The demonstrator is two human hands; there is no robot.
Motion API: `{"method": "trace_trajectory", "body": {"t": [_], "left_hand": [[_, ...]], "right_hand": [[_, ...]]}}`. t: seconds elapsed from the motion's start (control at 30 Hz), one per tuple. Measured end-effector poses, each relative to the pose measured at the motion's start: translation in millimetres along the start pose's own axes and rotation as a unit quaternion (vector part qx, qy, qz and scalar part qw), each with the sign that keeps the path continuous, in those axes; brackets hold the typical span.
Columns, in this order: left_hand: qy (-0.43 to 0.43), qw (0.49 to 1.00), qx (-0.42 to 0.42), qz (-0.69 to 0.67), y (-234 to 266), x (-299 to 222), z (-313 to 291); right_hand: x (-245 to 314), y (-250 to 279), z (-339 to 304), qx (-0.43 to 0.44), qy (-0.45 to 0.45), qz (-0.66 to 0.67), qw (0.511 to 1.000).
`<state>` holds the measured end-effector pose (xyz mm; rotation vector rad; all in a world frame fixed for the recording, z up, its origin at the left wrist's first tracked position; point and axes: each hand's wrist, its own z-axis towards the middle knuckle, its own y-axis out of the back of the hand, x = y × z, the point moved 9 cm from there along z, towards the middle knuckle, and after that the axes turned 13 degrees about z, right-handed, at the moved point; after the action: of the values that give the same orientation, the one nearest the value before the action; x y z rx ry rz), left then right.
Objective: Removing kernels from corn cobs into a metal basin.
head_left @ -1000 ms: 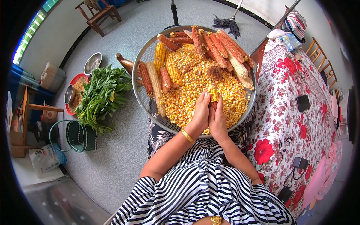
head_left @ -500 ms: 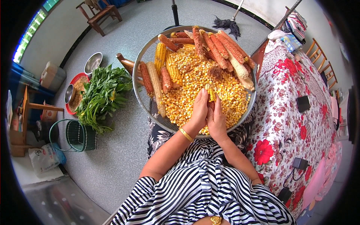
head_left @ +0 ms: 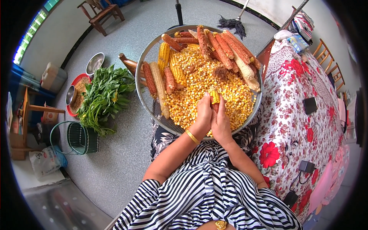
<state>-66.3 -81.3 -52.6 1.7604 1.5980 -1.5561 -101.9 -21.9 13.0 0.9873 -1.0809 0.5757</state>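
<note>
Between my two palms is a partly stripped corn cob, its yellow kernels left toward the far tip and bare reddish core nearer me. My left hand closes on it from the left, thumb along its side. My right hand wraps it from the right; its lower end is hidden in the palms. Both hands are over a round mesh sieve on my lap, which holds a heap of loose corn kernels. Bare red cobs lie along its far right rim. Whole yellow ears rest at its left.
Left on the floor are leafy greens, a red tray of grain, a metal bowl and a green basket. A flowered cloth covers the surface at right, with a phone on it. A mop stands beyond.
The corn cob has turned and tipped slightly in my hands, so more of its yellow kernels show. My hands have shifted a little around it; the heap and cobs look unchanged.
</note>
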Motion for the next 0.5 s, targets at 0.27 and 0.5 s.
{"method": "trace_trajectory", "body": {"t": [0.27, 0.5], "left_hand": [[-0.018, 0.993, 0.07, -0.099, -13, 4, 1], [-0.022, 0.991, 0.072, -0.11, -14, -2, -1]], "right_hand": [[-13, 5, 3, -0.013, -0.032, 0.07, 0.997], [-22, 9, 7, -0.02, -0.022, 0.074, 0.997]]}}
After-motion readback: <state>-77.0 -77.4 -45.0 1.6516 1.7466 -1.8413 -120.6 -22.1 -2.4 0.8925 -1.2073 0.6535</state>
